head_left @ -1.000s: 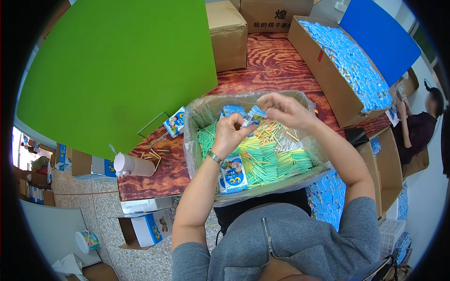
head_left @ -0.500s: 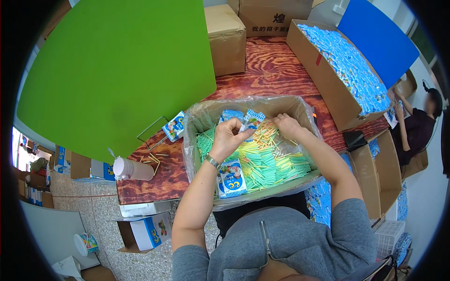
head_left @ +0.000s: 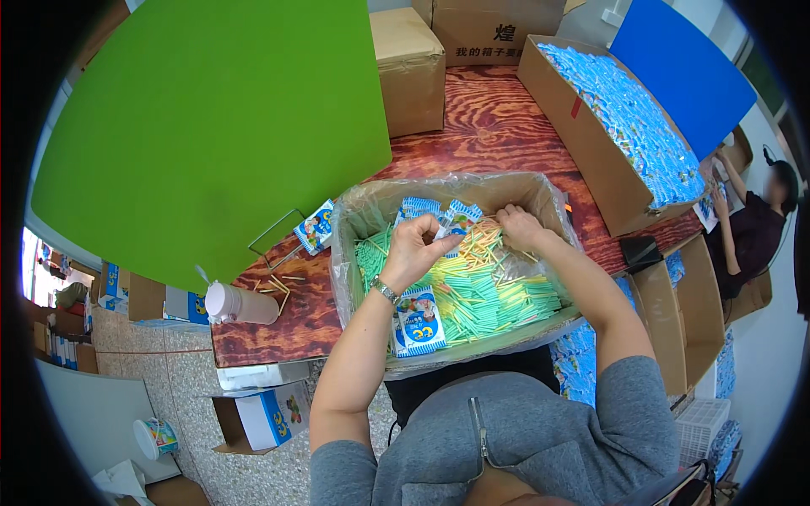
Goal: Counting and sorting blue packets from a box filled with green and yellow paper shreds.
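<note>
A plastic-lined cardboard box (head_left: 346, 291) in front of me holds many thin stick-like pieces (head_left: 485, 299), green, yellow and orange. My left hand (head_left: 413, 253), a watch on its wrist, is closed in a pinch above the sticks, on a small blue-and-white packet (head_left: 461, 216). My right hand (head_left: 520, 228) reaches into the far right part of the box, beside the orange sticks. Its fingers are bent down and closed, and their tips are hidden. Another blue-and-white packet (head_left: 419, 207) lies at the far wall, and more packets (head_left: 419, 325) lie at the near left.
Left of the box are a packet (head_left: 315, 228), loose sticks (head_left: 281, 291), a wire stand and a pink bottle (head_left: 240, 304). A green board (head_left: 211, 126) covers the far left. At right stand a carton of blue packets (head_left: 624, 118) and open cartons (head_left: 675, 312); a person (head_left: 751, 228) sits beyond.
My left hand has shifted only slightly, with the packet still at its fingers. My right hand stays in nearly the same spot, its fingers a little more bent. The other person's hands have moved slightly.
</note>
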Available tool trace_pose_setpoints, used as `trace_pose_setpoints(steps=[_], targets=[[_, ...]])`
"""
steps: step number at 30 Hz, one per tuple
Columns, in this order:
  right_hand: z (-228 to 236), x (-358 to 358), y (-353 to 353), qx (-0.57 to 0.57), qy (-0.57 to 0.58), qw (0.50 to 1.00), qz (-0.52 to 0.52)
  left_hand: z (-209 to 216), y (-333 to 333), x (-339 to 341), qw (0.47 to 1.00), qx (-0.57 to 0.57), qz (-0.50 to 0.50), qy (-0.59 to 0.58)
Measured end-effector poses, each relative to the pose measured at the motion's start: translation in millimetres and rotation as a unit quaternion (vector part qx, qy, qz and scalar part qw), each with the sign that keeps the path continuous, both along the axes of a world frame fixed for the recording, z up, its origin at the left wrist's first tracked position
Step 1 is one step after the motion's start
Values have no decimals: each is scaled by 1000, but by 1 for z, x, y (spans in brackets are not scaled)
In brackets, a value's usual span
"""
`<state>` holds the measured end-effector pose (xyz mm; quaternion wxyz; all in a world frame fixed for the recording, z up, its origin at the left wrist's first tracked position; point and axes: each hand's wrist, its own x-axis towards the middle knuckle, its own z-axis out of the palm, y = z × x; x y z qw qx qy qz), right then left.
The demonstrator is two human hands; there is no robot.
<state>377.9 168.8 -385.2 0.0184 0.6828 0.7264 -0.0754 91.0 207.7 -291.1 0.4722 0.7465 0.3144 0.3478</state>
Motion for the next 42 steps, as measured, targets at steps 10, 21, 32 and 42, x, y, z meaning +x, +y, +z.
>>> trace_pose_setpoints(steps=[10, 21, 32, 42], targets=[[-8, 1, 3, -13, -5, 1000, 18, -8, 1, 3, 1000, -13, -18, -19], [-7, 4, 7, -72, -10, 997, 17, 3, -3, 3, 1000, 19, -12, -3], [66, -10, -14, -236, 365, 884, -171, -2, -1, 0, 1000, 11, -5, 0], [20, -43, 1, -127, 780, 487, -372, 3, -2, 0, 1000, 17, -3, 14]])
